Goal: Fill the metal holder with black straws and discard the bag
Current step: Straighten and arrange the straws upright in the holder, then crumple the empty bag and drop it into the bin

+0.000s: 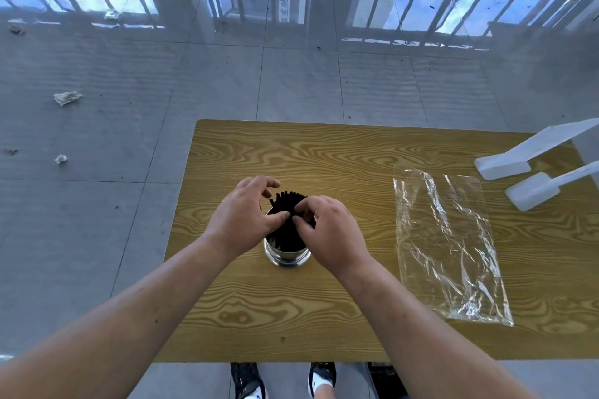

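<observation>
Metal holder [287, 253]: upright, centre of wooden surface [291, 317], near edge side.
Black straws [288, 204]: bundle standing in holder, long axis vertical, tips fanned toward far side.
Left hand [241, 217], right hand [327, 233]: both over holder, fingertips pinching straw tops from either side.
Bag [447, 246]: clear, apparently empty, flat on surface, well right of holder; long axis near-to-far. Right hand nearer; likely next reach rightward.
</observation>
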